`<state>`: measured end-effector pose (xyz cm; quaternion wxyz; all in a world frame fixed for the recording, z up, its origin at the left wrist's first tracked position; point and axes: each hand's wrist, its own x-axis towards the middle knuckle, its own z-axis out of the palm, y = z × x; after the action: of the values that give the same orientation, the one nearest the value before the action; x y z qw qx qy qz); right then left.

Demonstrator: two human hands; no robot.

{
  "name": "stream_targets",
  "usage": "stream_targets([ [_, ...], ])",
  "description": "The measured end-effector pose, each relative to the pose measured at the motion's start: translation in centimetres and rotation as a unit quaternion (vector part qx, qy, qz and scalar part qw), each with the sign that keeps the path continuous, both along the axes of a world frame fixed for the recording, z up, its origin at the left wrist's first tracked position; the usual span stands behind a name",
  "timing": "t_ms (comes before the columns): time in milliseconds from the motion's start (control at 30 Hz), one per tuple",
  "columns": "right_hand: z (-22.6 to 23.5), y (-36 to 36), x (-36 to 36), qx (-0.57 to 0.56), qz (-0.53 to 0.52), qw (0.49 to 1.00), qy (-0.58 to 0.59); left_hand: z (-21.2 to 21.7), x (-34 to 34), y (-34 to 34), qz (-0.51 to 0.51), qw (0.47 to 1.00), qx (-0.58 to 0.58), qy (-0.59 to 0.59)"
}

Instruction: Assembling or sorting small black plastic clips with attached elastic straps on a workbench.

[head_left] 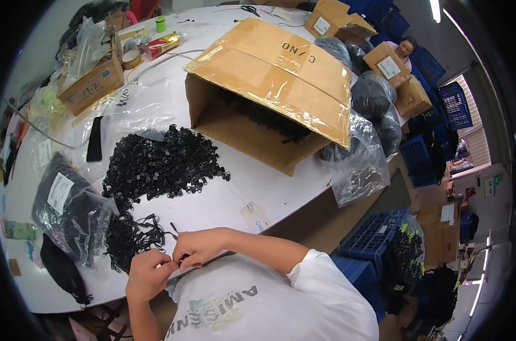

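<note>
While both hands meet at the near edge of the tabletop (280, 196), the work piece is a small black part (179, 260) pinched right between them. Left hand (147, 274) sits at about 7 o'clock from the part, right hand (196, 248) at about 1 o'clock, fingers (168, 265) of both closed on it from opposite sides. Part is mostly hidden by the fingertips, so its shape and long axis can't be read; what shows looks like a thin dark sliver running roughly 10-to-4.

Supply relation: a loose bunch of thin black strips (131, 236) lies just beside the left hand, at 11 o'clock from the pinch. Left hand is the nearer one to it. Bigger heap of small black parts (161, 162) sits further out at 12 o'clock, well apart from both hands. Open cardboard box (275, 91) on its side at 1 o'clock, beyond reach line. Bagged black goods (70, 207) at 9 o'clock, past the strips.
</note>
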<state>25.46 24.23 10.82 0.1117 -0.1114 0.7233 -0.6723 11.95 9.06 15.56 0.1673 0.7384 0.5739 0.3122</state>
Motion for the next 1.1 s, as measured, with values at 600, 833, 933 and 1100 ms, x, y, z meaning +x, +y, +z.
stream_targets([
  [600, -0.3, -2.0, -0.1, 0.335, -0.221, 0.909, 0.110, -6.1, 0.7, -1.2, 0.213, 0.793, -0.253, -0.512],
  [833, -0.8, -2.4, -0.2, 0.393, -0.262, 0.866, 0.162, -4.8, 1.2, 0.0, 0.335, 0.908, -0.052, -0.248],
  [933, -0.8, -2.5, -0.3, 0.355, -0.321, 0.851, 0.214, -4.8, 1.5, 0.1, 0.400, 0.888, -0.027, -0.225],
  [1100, -0.6, -2.6, -0.2, 0.311, -0.335, 0.862, 0.219, -4.7, 1.8, 0.9, 0.375, 0.874, -0.012, -0.310],
])
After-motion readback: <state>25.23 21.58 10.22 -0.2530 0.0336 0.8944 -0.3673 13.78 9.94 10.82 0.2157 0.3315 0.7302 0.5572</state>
